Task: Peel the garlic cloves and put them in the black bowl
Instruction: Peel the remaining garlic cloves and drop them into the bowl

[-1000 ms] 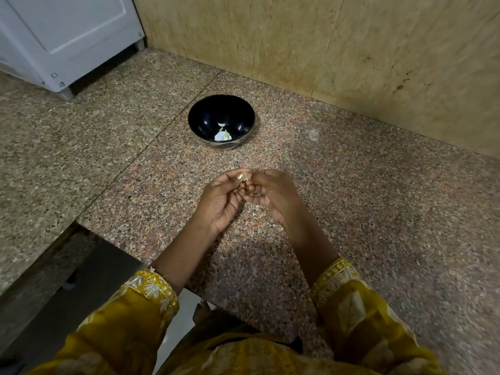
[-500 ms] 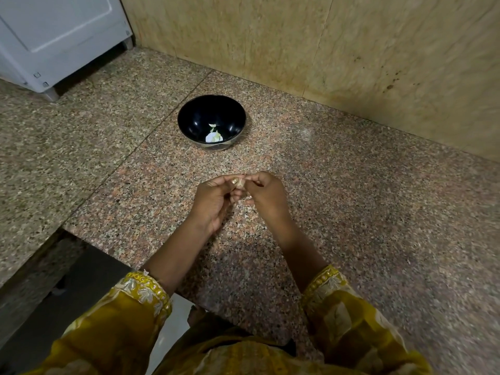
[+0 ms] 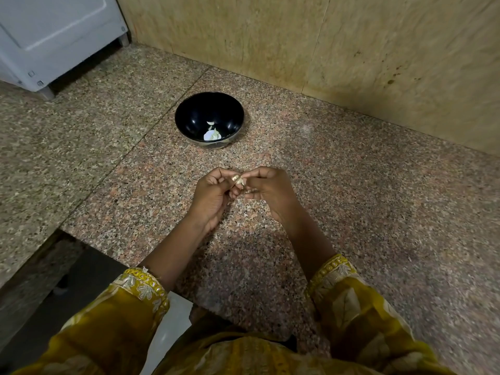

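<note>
A small pale garlic clove (image 3: 241, 181) sits between the fingertips of both hands, just above the granite counter. My left hand (image 3: 212, 197) pinches it with thumb and curled fingers. My right hand (image 3: 270, 193) pinches its other side; most of the clove is hidden by the fingers. The black bowl (image 3: 189, 115) stands farther back on the counter, well apart from the hands. Inside it lie a few pale pieces of garlic (image 3: 213, 133).
The speckled granite counter (image 3: 365, 212) runs to a tan stone wall (image 3: 324, 44) behind the bowl. A white appliance (image 3: 54, 36) stands at the back left. The counter's edge drops off at the lower left (image 3: 89, 239). Small flecks of skin (image 3: 251, 205) lie under the hands.
Both hands stayed together on the clove and their fingers shifted slightly around it. The camera view moved a little; the bowl has not moved.
</note>
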